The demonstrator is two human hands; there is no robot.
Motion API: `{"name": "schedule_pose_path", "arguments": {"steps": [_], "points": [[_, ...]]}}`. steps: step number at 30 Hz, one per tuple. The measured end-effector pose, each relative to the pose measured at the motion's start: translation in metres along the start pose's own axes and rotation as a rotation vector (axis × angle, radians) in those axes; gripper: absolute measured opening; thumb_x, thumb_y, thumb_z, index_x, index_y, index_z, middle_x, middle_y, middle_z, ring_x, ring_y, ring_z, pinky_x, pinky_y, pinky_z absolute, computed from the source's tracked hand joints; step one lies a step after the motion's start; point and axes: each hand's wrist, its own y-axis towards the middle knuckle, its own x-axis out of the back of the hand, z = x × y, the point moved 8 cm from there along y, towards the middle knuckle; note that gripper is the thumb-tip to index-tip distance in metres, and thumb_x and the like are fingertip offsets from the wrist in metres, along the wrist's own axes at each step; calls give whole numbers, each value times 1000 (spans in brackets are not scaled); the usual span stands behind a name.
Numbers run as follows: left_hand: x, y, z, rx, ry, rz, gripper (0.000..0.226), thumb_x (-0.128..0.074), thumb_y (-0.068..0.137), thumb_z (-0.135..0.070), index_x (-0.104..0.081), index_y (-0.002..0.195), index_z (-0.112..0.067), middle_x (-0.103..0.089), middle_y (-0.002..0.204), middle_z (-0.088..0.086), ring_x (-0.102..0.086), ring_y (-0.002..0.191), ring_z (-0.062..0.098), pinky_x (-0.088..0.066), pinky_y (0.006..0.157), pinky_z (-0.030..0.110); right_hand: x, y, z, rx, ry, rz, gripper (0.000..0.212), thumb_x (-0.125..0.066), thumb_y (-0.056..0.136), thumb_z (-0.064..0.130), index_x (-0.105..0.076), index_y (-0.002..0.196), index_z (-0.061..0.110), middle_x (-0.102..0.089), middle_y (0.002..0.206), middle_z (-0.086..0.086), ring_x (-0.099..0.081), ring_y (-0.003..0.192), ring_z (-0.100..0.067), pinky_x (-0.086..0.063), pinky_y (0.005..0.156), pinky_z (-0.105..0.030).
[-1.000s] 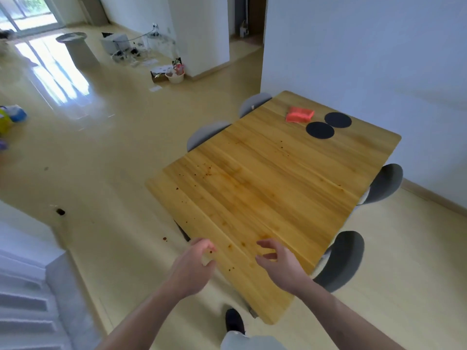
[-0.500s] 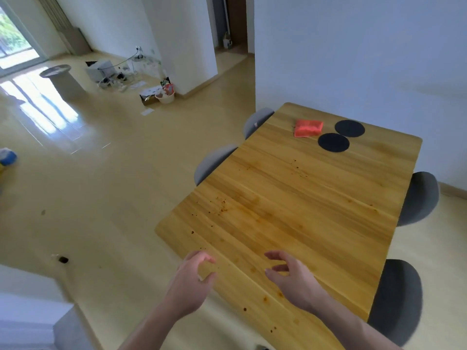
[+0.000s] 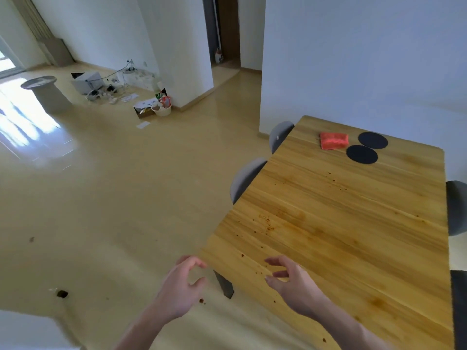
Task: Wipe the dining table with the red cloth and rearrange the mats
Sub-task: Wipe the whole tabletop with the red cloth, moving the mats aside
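A wooden dining table [image 3: 353,236] fills the right side, speckled with brown crumbs and stains. At its far end lies a folded red cloth [image 3: 333,140], with two round black mats [image 3: 362,154] [image 3: 373,140] just right of it. My left hand [image 3: 180,286] hovers off the table's near left corner, fingers loosely curled and empty. Over the near edge of the table, my right hand [image 3: 290,281] is also loosely curled and holds nothing. Both hands are far from the cloth and mats.
Grey chairs [image 3: 246,179] [image 3: 279,133] are tucked in along the left side of the table, others [image 3: 456,208] on the right. A white wall stands behind the table. Boxes, cables and a basket [image 3: 161,109] lie on the floor at the back left.
The view has swung left and moved closer, so the table now sits further right. Both hands kept their loosely curled pose near the table's near corner.
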Motion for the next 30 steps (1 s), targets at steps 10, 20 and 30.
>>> {"name": "schedule_pose_path", "arguments": {"steps": [10,20,30], "points": [[51,114,-11,-217,24,186,23,-65,97,-34,-56,117,-40,-44,133,-28,-45,128,2,-36,114,29,-30,48,28,-190,96,-191,37,-65,97,38,-53,132,39,-53,136,18,-57,118,-5,-51,95,-28],[147,238,48,-213,116,222,23,-67,94,-36,-53,108,-47,-48,124,-25,-50,123,6,-40,110,31,-90,211,123,-195,84,-127,35,-62,97,37,-54,131,39,-54,132,17,-56,114,-1,-52,94,-27],[203,364,72,-294,163,270,27,-69,92,-30,-61,118,-34,-51,128,-12,-50,124,11,-36,106,23,-82,312,213,-170,140,-290,34,-63,97,38,-53,129,43,-57,118,17,-58,112,-3,-53,92,-29]]}}
